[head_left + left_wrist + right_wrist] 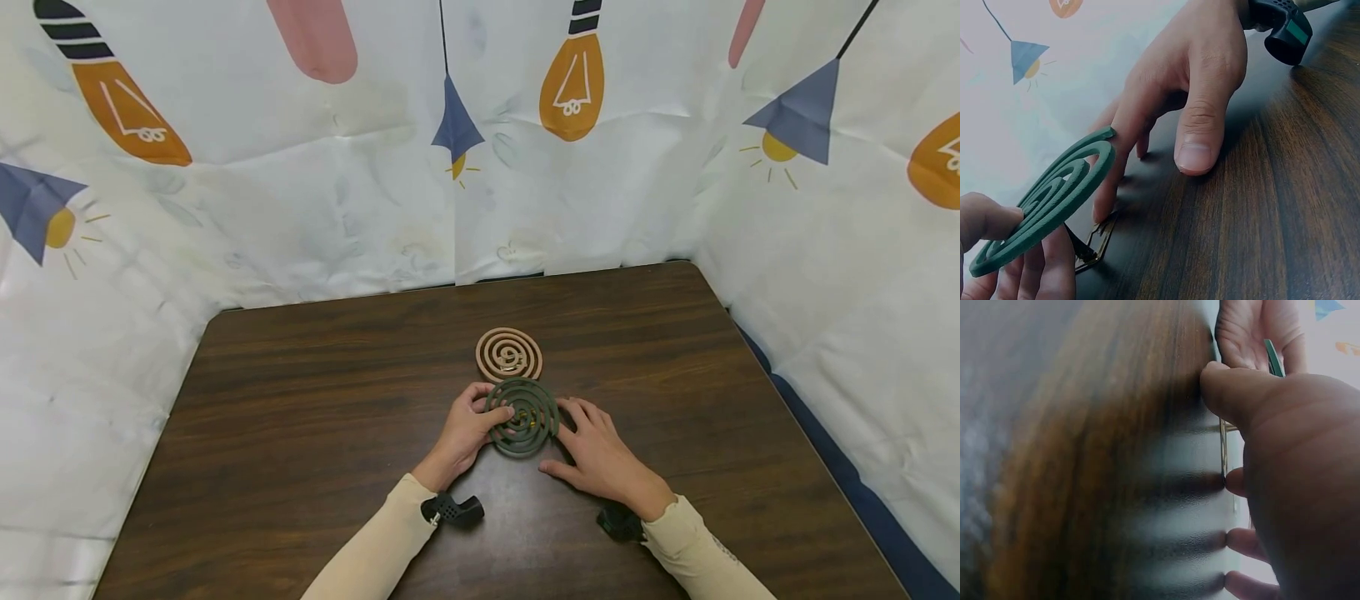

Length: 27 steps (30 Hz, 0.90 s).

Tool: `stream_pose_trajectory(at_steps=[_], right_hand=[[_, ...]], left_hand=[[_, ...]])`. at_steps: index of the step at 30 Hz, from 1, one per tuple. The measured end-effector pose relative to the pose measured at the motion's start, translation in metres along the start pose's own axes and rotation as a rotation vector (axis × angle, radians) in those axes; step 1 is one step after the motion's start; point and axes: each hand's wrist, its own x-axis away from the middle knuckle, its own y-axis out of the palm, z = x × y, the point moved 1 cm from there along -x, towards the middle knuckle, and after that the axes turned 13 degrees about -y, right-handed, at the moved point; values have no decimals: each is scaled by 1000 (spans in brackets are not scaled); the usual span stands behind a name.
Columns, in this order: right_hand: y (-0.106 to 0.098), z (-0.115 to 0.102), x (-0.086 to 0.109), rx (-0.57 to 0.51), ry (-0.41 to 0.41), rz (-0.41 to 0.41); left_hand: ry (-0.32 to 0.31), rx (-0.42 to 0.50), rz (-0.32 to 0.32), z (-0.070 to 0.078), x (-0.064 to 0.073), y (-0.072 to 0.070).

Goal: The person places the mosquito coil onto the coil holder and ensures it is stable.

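Observation:
A green mosquito coil (519,393) is in my left hand (467,429), the thumb on top and the fingers beneath. The left wrist view shows this coil (1079,203) tilted and raised off the table. Below it, a small gold-coloured metal coil stand (1105,240) sits on the tabletop; the coil hides part of it. My right hand (600,454) rests its fingertips on the table, the index fingertip touching the stand. Its thumb stays apart from the other fingers. In the right wrist view, the stand's thin edge (1223,450) shows between thumb and index finger.
Just behind the green coil lies a brown mosquito coil (508,337), with a small shiny shape at its middle. Both rest areas are on a dark wooden table (315,400). Printed white cloth (375,192) hangs around the table's back and sides.

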Motion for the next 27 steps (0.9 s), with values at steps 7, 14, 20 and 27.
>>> stream_pose_trajectory(at_steps=[7,14,20,27], right_hand=[[0,-2,1,-28,25,-26],[1,-2,2,-31,22,-24],[2,-1,2,-35,21,-26],[2,-1,2,-42,26,-31]], left_hand=[[3,-13,13,-1,-3,1],[4,-23,24,-2,-4,1],[12,-37,34,-2,-4,2],[14,-56,40,-2,-4,2]])
